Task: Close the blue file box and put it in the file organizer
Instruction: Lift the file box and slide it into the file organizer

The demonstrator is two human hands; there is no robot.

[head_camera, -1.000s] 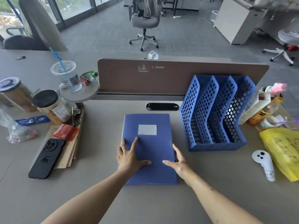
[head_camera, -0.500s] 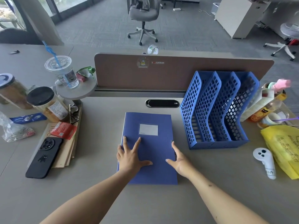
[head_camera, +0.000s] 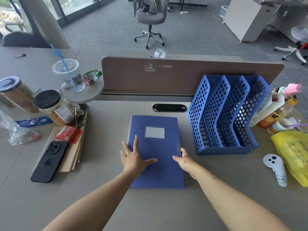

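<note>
The blue file box [head_camera: 160, 147] lies flat on the desk with its lid down and a white label facing up. My left hand [head_camera: 133, 157] rests flat on its left half, fingers spread. My right hand [head_camera: 184, 160] is at the box's right edge, thumb on the lid and fingers curled down over the side by the small clasp. The blue mesh file organizer [head_camera: 226, 117] stands upright just right of the box, its three slots holding nothing.
A black phone [head_camera: 50, 160] on a paper stack, jars [head_camera: 53, 107] and a plastic cup [head_camera: 70, 74] crowd the left. A white controller [head_camera: 275, 169], yellow bag [head_camera: 295, 154] and bottles sit right of the organizer. A brown divider panel [head_camera: 183, 75] runs behind.
Both hands have stayed on the box almost in place. The right fingers have shifted slightly along the box's right edge. The camera view has tilted a little.
</note>
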